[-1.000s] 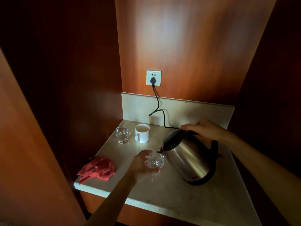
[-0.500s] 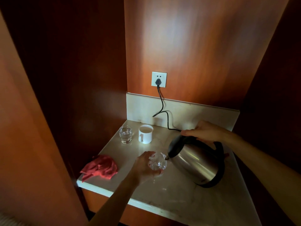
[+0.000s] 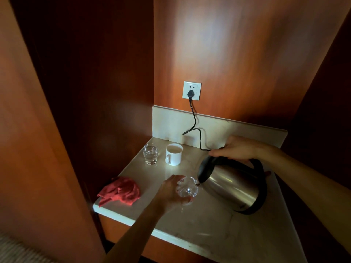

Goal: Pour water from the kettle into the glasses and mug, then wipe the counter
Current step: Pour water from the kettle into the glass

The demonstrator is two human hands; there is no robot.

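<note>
The right hand (image 3: 240, 149) still tips the kettle (image 3: 233, 185), spout at the glass (image 3: 187, 189) gripped by the left hand (image 3: 171, 192); its tilt has eased, suggesting pouring nearly done.

Head view looks forward and down, near the counter (image 3: 218, 230).

Looks like a hotel-room drinks nook or sim. home alcove where I'm standing: narrow recess w/ glossy reddish wood panels (image 3: 247, 54) on 3 sides, small pale marble surface (image 3: 218, 224) w/ matching backsplash (image 3: 171, 122), wall socket (image 3: 192, 90) w/ black cord (image 3: 194, 118) plugged in, steel kettle (image 3: 235, 188), white mug (image 3: 173, 154), glass (image 3: 150, 153), red cloth (image 3: 120, 191).
</note>
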